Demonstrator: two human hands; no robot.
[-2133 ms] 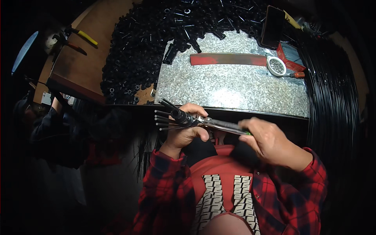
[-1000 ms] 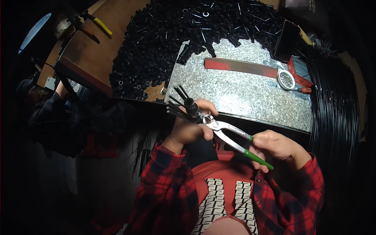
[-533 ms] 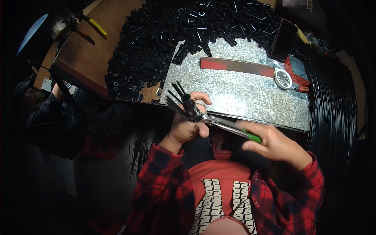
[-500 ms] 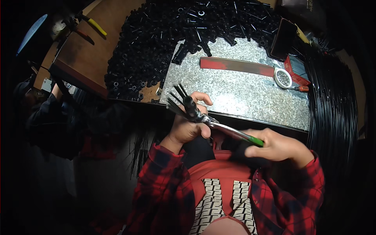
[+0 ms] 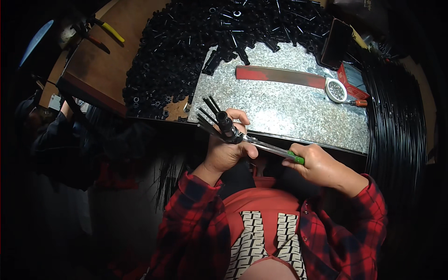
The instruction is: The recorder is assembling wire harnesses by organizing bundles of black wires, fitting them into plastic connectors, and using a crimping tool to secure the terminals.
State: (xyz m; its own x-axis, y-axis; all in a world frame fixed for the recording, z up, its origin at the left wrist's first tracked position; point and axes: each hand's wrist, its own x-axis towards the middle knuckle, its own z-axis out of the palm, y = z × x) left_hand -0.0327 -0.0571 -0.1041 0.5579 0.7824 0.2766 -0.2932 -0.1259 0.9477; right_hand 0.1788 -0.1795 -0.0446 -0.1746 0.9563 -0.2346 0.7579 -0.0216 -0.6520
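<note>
My left hand [image 5: 221, 154] is closed around a black tubular hub [image 5: 225, 122], below the table's front edge. Several thin black rods [image 5: 209, 112] fan out from it toward the upper left. Pliers with green-tipped handles [image 5: 268, 147] reach across from the right, their jaws against the hub's lower end. Gripping the handle end is my right hand [image 5: 322, 167], fingers wrapped around it. What lies between the jaws is too small and dark to make out.
A large heap of black tubular parts [image 5: 172, 60] covers the back and left of the table. On the speckled metal sheet [image 5: 280, 109] lie a red-brown strip [image 5: 280, 77], a white bowl of small pieces [image 5: 336, 90] and an orange-handled tool [image 5: 358, 103]. Long black rods [image 5: 396, 112] hang at right.
My right hand has moved slightly up and to the left, swinging the pliers' handles upward, with its fingers now closed tighter. The hub has tilted slightly in my left hand.
</note>
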